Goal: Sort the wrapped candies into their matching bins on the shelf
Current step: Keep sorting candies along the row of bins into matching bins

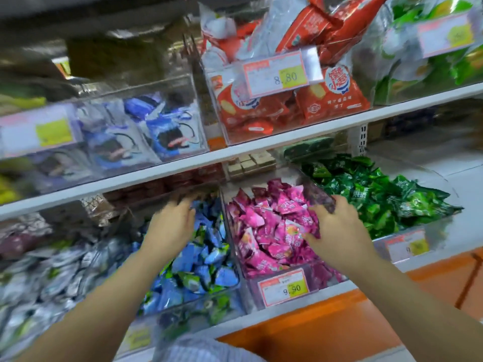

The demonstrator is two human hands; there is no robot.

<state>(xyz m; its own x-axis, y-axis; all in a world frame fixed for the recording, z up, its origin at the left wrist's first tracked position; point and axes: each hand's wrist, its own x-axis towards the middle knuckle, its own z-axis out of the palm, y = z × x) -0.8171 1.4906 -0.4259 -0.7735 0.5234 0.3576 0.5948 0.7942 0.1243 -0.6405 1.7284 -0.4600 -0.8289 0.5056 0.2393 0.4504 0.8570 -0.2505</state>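
Clear bins of wrapped candies line the lower shelf. My left hand (171, 224) reaches with straight, blurred fingers over the back of the blue candies (206, 259), holding nothing that I can see. Over the pink candies (264, 228), my right hand (337, 231) pinches a dark purple wrapped candy (320, 198) in its fingertips, near that bin's right side. To the right, green candies (376, 194) fill the neighbouring bin. Silver-wrapped candies (52, 270) lie in the bin at the left.
A 9.90 price tag (286, 287) hangs on the pink bin's front wall. On the upper shelf (287, 138) stand bins of red snack packs (332, 97), blue cookie packs (156, 131) and green packs (431, 64). Brown and red blocks (251, 163) sit behind the candy bins.
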